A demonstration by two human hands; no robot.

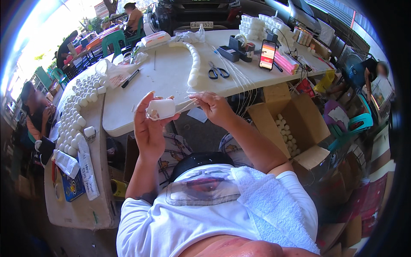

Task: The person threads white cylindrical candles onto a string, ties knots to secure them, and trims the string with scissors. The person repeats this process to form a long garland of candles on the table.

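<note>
My left hand (149,128) is raised in front of my chest, its fingers closed around a white cylinder-shaped piece (162,109). To its right, my right hand (213,108) pinches thin white strings (185,104) that stretch between it and the cylinder. How they are fixed to the piece is too small to tell. More thin white strands (238,73) hang over the table's front edge near my right hand. Just beyond both hands, a curved row of white cylinders (193,68) lies end to end on the white table (145,92).
Several small white cylinders (77,115) cover the left side table. Scissors (218,71), a black marker (130,79), a tape dispenser (242,47) and a lit phone (267,55) lie or stand ahead. An open cardboard box (306,124) with white pieces stands at right. Other people (38,111) sit nearby.
</note>
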